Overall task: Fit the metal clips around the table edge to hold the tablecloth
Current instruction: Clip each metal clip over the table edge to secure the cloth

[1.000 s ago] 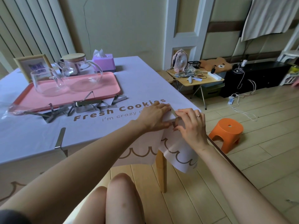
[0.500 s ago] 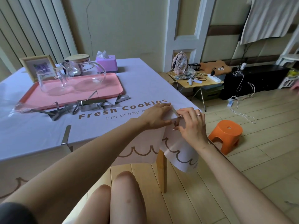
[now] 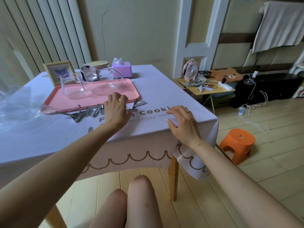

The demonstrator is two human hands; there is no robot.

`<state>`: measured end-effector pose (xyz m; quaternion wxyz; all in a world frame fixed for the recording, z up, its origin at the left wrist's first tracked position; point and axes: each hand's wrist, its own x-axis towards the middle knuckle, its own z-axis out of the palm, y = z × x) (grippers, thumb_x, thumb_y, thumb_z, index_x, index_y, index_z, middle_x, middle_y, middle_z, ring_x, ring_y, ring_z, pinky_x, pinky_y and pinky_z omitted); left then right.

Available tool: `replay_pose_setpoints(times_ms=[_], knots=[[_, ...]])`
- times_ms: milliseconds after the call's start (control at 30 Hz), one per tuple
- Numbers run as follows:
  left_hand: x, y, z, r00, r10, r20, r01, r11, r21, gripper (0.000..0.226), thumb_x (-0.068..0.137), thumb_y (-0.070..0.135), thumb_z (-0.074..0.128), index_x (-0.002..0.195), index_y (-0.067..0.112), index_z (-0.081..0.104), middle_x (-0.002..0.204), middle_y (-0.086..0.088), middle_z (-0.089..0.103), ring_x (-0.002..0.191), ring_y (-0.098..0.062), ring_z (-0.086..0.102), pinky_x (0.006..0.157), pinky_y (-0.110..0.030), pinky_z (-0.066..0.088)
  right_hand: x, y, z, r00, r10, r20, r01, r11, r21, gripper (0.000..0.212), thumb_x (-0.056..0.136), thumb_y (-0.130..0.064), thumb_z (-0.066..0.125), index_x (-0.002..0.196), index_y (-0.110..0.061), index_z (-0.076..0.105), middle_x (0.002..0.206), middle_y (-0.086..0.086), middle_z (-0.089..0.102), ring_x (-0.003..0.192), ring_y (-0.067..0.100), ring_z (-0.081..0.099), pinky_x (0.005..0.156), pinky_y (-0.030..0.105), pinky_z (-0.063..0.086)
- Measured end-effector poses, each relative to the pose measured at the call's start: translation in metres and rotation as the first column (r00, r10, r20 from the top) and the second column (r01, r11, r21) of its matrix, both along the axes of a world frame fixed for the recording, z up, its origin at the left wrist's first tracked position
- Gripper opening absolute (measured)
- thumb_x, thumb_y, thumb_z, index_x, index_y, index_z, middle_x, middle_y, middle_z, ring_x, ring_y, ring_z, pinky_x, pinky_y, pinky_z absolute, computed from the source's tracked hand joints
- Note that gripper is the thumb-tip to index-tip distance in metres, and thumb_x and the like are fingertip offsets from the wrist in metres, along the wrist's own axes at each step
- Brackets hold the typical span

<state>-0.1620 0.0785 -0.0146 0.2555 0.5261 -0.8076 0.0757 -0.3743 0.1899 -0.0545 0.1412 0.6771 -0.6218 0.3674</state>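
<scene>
Where the clear plastic bag (image 3: 18,102) lies at the far left of the worktop, one pink tray (image 3: 115,87) carries two glass vessels, a jug (image 3: 74,87) and a lidded teapot (image 3: 102,76). Several metal clips (image 3: 82,113) sit heaped just before the tray; their number cannot be counted. The left hand (image 3: 116,111) hovers over them, fingers spread, holding nothing. The right hand (image 3: 182,123) rests flat on the lilac tablecloth (image 3: 156,89) near the corner, loose and empty. One orange stool (image 3: 236,145) stands on the pale wooden floor (image 3: 271,170) at right.
</scene>
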Motion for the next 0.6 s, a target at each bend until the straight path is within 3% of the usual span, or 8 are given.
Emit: replay_pose_setpoints(times_ms=[167,300,400,500,600], knots=[[0.039,-0.01,0.0,0.996,0.082,0.044,-0.087,0.986,0.142,0.058,0.08,0.038,0.068,0.123,0.005,0.045,0.127,-0.019,0.039,0.113,-0.036,0.036,0.09,-0.044,0.035,0.052,-0.037,0.025,0.995,0.098,0.034,-0.104,0.966,0.237,0.04,0.088,-0.02,0.058,0.127,-0.012,0.053,0.138,0.006,0.045,0.126,0.024,0.043,0.106,0.04,0.036],[0.059,-0.011,-0.004,1.0,-0.02,0.01,0.018,0.989,0.145,0.035,0.087,0.015,0.059,0.12,0.007,0.049,0.119,-0.018,0.05,0.107,-0.036,0.042,0.081,-0.044,0.04,0.083,-0.07,0.038,0.995,0.092,0.042,-0.102,0.883,0.458,0.057,0.09,-0.017,0.052,0.144,-0.023,0.032,0.156,-0.001,0.017,0.137,0.028,0.026,0.109,0.041,0.029],[0.07,-0.01,-0.001,0.997,-0.05,-0.058,0.055,0.995,0.078,0.021,0.087,0.011,0.059,0.108,0.01,0.057,0.11,-0.014,0.059,0.1,-0.036,0.049,0.07,-0.04,0.039,0.095,-0.085,0.038,0.995,0.089,0.038,-0.094,0.803,0.588,0.061,0.093,-0.01,0.043,0.147,-0.03,0.023,0.159,-0.004,0.005,0.141,0.028,0.016,0.111,0.042,0.022],[0.076,-0.011,0.004,0.994,-0.084,-0.07,0.086,0.996,0.021,0.014,0.085,0.011,0.062,0.098,0.011,0.059,0.096,-0.015,0.068,0.089,-0.037,0.057,0.067,-0.041,0.045,0.098,-0.093,0.038,0.999,0.045,0.003,-0.038,0.797,0.603,0.052,0.095,-0.015,0.042,0.144,-0.03,0.033,0.154,0.0,0.024,0.138,0.029,0.023,0.111,0.041,0.023],[0.079,-0.013,0.005,0.983,-0.118,-0.138,0.115,0.993,-0.03,0.012,0.084,0.011,0.064,0.096,0.011,0.059,0.086,-0.017,0.069,0.08,-0.038,0.057,0.066,-0.042,0.047,0.094,-0.093,0.038,0.999,-0.016,-0.04,0.035,0.83,0.557,0.033,0.095,-0.025,0.048,0.127,-0.027,0.054,0.132,0.006,0.044,0.124,0.029,0.038,0.102,0.037,0.03]])
